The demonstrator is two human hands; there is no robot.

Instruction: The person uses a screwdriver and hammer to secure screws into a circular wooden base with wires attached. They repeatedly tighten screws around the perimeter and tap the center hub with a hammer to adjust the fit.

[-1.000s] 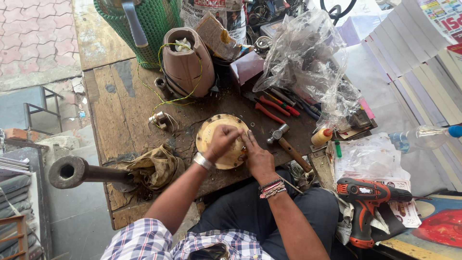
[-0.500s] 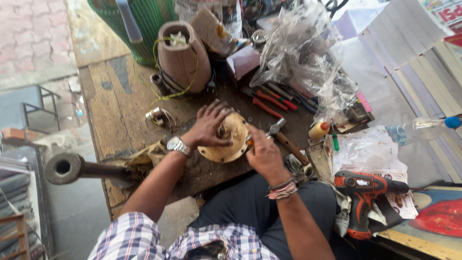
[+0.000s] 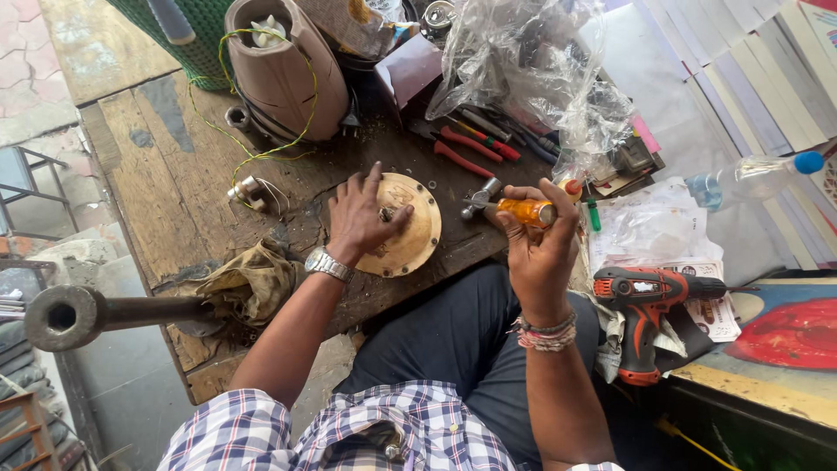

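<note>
A round tan metal disc (image 3: 414,240) lies flat on the worn wooden bench (image 3: 174,187). My left hand (image 3: 359,216), with a wristwatch, rests spread on the disc's left half, fingers at a small part in its middle. My right hand (image 3: 539,237) is closed around the orange handle of a small hammer (image 3: 510,208), whose metal head points left, just right of the disc and slightly above the bench.
A brown motor housing (image 3: 281,70) with yellow-green wire stands behind. Red-handled tools (image 3: 471,148) and a crumpled plastic bag (image 3: 532,78) lie at the back right. A red cordless drill (image 3: 649,301) sits at right, a rag (image 3: 248,283) and an iron pipe (image 3: 96,314) at left.
My right hand has left the disc and taken up the orange-handled hammer. My left hand has stayed on the disc, spreading flatter over it. The camera view has shifted closer.
</note>
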